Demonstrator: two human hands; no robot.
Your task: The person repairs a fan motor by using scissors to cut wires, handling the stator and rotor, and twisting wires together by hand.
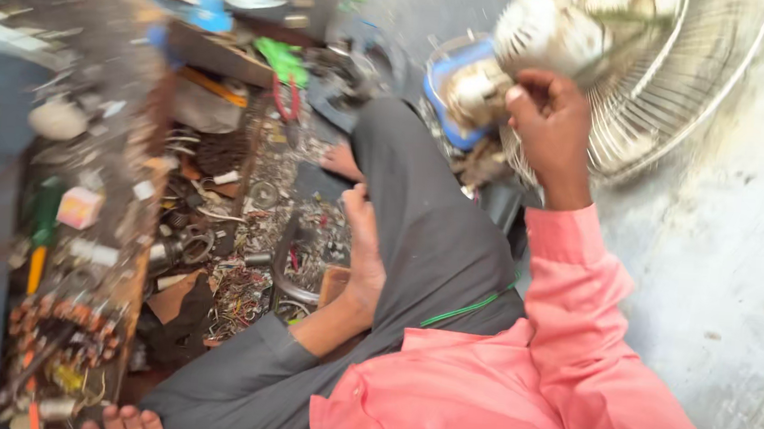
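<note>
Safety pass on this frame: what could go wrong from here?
1. The right hand grips the fan at its motor, beside the open wire guard; fingers could catch, or the fan could tip.
2. Bare feet rest among scattered wire and metal scraps; cuts seem likely.
3. The left hand is out of view.

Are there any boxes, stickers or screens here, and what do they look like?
Small box: on the cluttered bench at left, squarish, pale pink and white, too blurred to show more.
Blue tub: on the floor behind the knee, rounded, blue with a pale rim, holding a fan motor.
No screens or signs show.
</note>
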